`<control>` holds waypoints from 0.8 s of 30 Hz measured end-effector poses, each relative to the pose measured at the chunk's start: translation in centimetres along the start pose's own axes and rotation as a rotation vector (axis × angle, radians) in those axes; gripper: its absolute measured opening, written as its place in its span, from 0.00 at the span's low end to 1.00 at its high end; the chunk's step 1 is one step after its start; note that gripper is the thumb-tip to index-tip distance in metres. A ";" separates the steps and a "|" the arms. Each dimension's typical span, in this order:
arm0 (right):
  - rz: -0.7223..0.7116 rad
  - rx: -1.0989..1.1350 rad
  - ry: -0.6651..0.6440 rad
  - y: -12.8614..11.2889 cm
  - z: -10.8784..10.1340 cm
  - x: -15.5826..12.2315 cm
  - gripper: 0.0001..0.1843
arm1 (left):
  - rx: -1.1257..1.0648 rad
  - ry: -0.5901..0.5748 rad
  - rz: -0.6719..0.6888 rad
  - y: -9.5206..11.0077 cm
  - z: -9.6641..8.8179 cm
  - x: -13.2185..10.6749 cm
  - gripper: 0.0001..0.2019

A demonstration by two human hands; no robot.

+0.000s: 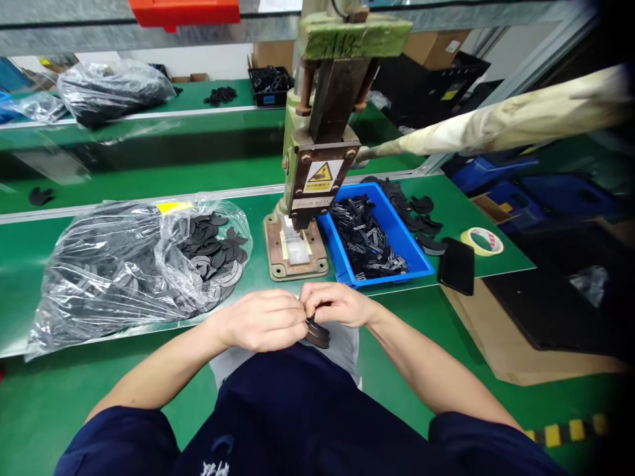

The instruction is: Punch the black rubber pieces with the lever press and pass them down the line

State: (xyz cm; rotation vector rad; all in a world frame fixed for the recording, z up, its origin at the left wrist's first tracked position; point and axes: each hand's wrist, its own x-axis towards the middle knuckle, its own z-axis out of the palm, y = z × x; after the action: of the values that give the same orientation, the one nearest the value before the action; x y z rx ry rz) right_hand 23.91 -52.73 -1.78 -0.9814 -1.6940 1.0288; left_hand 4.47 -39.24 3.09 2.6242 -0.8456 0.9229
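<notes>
My left hand (265, 319) and my right hand (338, 303) meet over my lap, just in front of the bench edge. Between them is a dark curved plastic piece (317, 334), partly hidden by my fingers. Both hands are closed, with fingertips pinched together at its upper end. Directly beyond stands a green hand press (325, 99) with a metal fixture (296, 250) on its base. A blue tray (421, 263) full of small black parts sits to the press's right. On the left lies a clear plastic bag (99, 277) of dark crescent-shaped pieces.
The press's wrapped lever (496, 122) reaches out to the upper right. Beside the tray are loose crescent pieces (421, 205), a black phone (457, 266) and a tape roll (481, 241). Another filled bag (114, 89) and a black bin (270, 82) occupy the back shelf.
</notes>
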 end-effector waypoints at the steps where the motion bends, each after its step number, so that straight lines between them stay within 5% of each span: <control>1: 0.021 -0.007 0.034 0.2 0.1 0.0 0.17 | 0.003 0.009 -0.019 -0.2 -0.1 0.0 0.09; 8: 0.101 -0.144 0.249 0.3 0.7 0.0 0.10 | -0.005 0.073 -0.136 -1.0 -0.2 -1.4 0.05; 13: 0.059 -0.267 0.548 0.5 1.2 -0.3 0.03 | -0.265 0.371 -0.828 0.0 2.1 -3.0 0.11; 15: 0.057 -0.280 0.656 0.9 1.7 -0.5 0.03 | -0.482 0.421 -0.998 0.6 3.2 -3.0 0.11; 18: 0.099 -0.241 0.749 1.6 2.7 -0.6 0.03 | -0.600 0.426 -1.013 1.3 4.4 -2.5 0.07; 24: 0.337 0.084 0.822 1.6 4.3 -0.2 0.14 | -0.406 0.482 -1.006 1.5 4.8 -1.7 0.02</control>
State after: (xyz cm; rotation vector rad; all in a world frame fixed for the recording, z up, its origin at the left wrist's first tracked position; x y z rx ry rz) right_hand 20.18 -53.29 -4.44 -1.4148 -0.8216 0.7305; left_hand 4.86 -41.52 -1.65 1.9150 0.3701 0.8631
